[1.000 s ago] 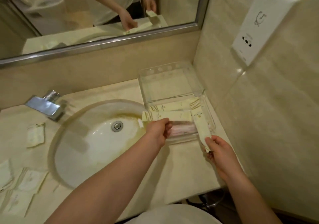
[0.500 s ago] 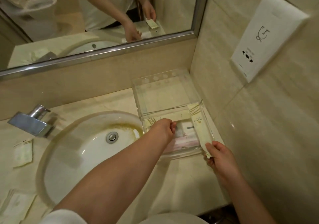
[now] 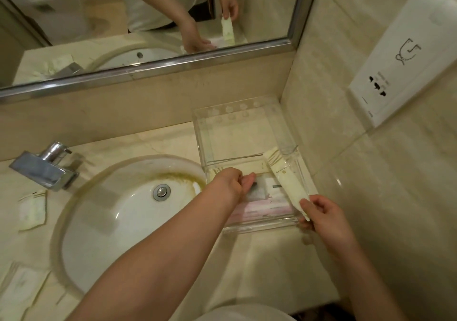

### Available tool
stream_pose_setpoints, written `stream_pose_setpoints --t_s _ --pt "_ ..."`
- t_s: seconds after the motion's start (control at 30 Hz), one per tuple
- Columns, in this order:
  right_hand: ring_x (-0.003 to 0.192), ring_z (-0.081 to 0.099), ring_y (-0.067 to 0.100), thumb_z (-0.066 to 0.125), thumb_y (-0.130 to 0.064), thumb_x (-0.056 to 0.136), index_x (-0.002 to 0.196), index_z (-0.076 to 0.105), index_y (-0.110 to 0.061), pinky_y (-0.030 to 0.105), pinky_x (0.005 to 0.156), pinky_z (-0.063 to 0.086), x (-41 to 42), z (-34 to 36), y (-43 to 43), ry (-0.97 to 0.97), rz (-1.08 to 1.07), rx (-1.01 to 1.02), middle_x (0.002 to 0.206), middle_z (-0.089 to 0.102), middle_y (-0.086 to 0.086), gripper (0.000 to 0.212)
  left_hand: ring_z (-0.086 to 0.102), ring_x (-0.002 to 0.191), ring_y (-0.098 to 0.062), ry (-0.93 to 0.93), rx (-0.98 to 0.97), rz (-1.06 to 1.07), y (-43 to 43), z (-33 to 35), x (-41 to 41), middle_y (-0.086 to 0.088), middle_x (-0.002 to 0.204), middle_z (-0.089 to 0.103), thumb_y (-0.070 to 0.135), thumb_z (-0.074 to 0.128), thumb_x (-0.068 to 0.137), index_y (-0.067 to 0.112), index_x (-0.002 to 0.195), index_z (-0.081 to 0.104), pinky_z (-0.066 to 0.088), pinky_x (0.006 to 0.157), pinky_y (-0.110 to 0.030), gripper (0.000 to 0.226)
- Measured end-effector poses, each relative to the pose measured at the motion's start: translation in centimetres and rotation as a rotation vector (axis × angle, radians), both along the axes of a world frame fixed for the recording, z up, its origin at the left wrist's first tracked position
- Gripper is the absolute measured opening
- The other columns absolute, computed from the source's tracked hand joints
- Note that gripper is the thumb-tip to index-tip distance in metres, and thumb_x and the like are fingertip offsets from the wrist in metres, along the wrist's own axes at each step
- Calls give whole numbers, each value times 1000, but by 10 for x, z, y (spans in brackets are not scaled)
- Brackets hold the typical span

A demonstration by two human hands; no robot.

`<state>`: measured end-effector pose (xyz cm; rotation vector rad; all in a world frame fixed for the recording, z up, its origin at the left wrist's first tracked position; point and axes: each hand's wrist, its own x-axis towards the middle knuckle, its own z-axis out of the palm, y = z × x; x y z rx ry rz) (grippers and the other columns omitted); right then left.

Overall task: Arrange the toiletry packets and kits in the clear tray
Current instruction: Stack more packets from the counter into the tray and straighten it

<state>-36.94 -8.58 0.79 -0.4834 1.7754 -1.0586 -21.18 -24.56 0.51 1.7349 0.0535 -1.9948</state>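
At the far left of the frame several loose packets (image 3: pixel 33 209) lay flat on the counter (image 3: pixel 259 266) beside the sink (image 3: pixel 118 224), with more of them at the lower left corner (image 3: pixel 22 286), partly cut off by the frame edge. They looked thin, light and papery, likely to bend or slide under a fingertip, so an edge or corner pinch would probably suit them best.

Towards the middle, the left hand (image 3: pixel 231 182) reached into the near half of the clear tray (image 3: pixel 247 123), its fingers curled down onto a flat kit with a dark patch (image 3: pixel 259 188) lying on the tray floor. Whether it pinched that kit or merely pressed it flat could not be told, as the knuckles hid the fingertips. A cream packet (image 3: pixel 249 168) lay crosswise just behind the hand, and pink-edged packets (image 3: pixel 262 209) sat against the tray's near wall, blurred through the plastic.

To the right, the long cream sachet (image 3: pixel 288 184) leaned diagonally along the tray's right side, its upper end near the divider. The right hand (image 3: pixel 324 218) pinched the sachet's lower end between thumb and forefinger, the other fingers loosely folded. The sachet appeared soft-sided and light, apt to flex along its length, so a hold nearer the middle might steady it better. Its printing was too small to read.

The tray's rear half looked bare, though glare on the clear walls made this uncertain.
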Motion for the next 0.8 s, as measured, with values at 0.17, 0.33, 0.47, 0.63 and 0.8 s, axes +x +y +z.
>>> stream_pose_setpoints --t_s 0.17,0.33,0.47,0.63,0.8 --pt "50 51 12 66 -16 90 83 70 -9 28 56 47 -10 24 -16 124 128 -71 55 59 1 11 65 73 -20 -54 -158 -6 6 11 20 -11 90 62 9 50 95 -3 118 57 56 53 -29 27" --pt "48 48 12 69 -21 88 78 71 -13 23 53 44 -13 25 -43 178 272 -6 52 55 -1 13 63 67 -17 -208 -455 -197 12 17 40 -12 90 66 17 61 92 3 99 64 54 54 -24 16" --pt "50 54 15 72 -21 84 90 73 -16 30 59 48 -7 13 -78 283 289 -4 57 61 1 7 60 58 -18 -388 -553 -244 13 9 54 -16 78 63 -5 61 85 0 85 62 57 57 -25 5" --pt "67 63 23 76 -22 77 98 66 -18 35 75 53 4 -8 -119 386 224 25 79 67 9 24 62 59 -23 -621 -537 -351 9 -10 61 -10 75 64 3 66 76 9 78 59 55 60 -35 9" --pt "76 54 16 77 -26 78 106 60 -15 26 63 39 20 -16 -135 539 240 62 93 56 2 34 62 78 -22 -975 -611 -549 13 -19 63 4 83 65 21 66 72 23 89 58 48 64 -31 20"
